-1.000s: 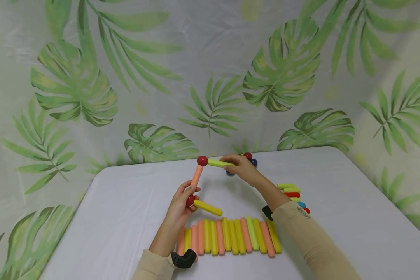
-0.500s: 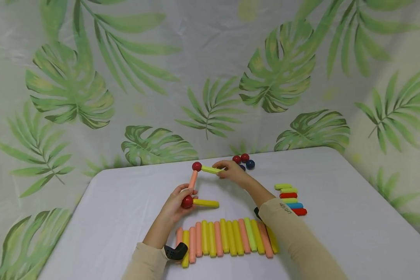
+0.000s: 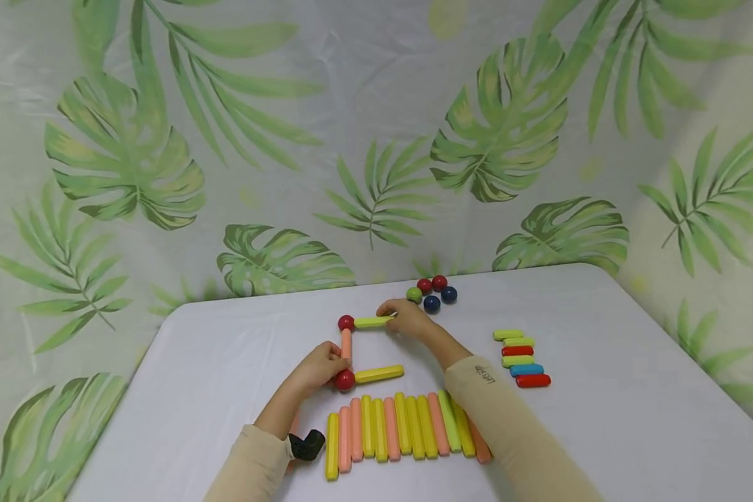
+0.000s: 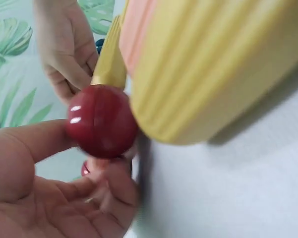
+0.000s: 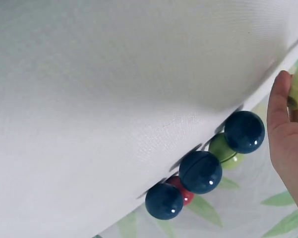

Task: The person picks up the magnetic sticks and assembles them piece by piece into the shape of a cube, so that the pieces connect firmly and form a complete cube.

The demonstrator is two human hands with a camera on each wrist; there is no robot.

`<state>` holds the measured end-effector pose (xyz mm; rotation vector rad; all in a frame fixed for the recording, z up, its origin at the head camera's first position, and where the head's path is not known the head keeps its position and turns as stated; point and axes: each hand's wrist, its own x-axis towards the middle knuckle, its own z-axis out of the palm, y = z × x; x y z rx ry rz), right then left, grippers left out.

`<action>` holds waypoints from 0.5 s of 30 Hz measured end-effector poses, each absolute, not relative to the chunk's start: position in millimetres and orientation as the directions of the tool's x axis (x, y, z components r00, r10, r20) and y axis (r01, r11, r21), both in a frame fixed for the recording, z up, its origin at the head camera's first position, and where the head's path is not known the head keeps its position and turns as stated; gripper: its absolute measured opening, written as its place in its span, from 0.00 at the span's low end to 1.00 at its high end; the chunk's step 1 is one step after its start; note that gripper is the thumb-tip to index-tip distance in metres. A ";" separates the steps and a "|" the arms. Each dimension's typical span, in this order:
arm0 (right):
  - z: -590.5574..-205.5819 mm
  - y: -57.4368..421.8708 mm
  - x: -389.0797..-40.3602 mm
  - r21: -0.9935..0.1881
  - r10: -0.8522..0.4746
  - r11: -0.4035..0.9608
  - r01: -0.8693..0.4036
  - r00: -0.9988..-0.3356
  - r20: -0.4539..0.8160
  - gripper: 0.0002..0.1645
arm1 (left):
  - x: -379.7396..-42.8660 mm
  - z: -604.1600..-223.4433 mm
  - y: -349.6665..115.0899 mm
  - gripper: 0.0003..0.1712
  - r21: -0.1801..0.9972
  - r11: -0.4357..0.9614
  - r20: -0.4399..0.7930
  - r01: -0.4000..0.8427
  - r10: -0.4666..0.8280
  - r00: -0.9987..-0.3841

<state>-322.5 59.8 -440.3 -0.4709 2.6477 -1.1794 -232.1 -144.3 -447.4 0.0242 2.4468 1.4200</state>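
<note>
A U-shaped piece of magnetic-looking balls and sticks lies at or close to the tablecloth. Its salmon-pink stick [image 3: 347, 341] joins a back red ball [image 3: 346, 323] to a front red ball [image 3: 344, 380]. From the front ball a yellow stick [image 3: 379, 374] points right; a light green stick [image 3: 369, 322] extends right from the back one. My left hand [image 3: 316, 367] grips the pink stick by the front ball, and in the left wrist view a digit touches that red ball [image 4: 103, 121]. With its fingertips, my right hand [image 3: 408, 318] pinches the light green stick's free end.
A row of long yellow, pink and green sticks [image 3: 381, 429] lies in front. Loose red, green and blue balls [image 3: 431, 304] sit behind my right hand. Short coloured sticks [image 3: 517, 351] are stacked at the right. A leaf-print curtain [image 3: 376, 139] hangs behind the table.
Both hands have lowered the ball-and-stick piece toward the table and nearer to me. The yellow stick has swung to slant slightly away. The loose green ball has come into sight.
</note>
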 end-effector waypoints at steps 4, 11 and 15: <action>-440.8 58.6 -321.3 -0.689 -0.361 0.691 -0.217 -0.930 -0.068 0.17 | -228.2 -437.8 -144.0 0.15 0.738 0.674 -0.216 -0.036 0.185 -0.959; -443.1 60.9 -320.4 -0.676 -0.372 0.701 -0.227 -0.925 -0.075 0.16 | -203.8 -410.2 -173.1 0.22 0.493 0.869 -0.157 0.038 0.132 -0.979; -438.6 66.8 -319.4 -0.694 -0.397 0.670 -0.264 -0.917 -0.034 0.15 | -176.2 -408.7 -194.1 0.22 0.446 0.895 -0.275 -0.010 0.126 -0.953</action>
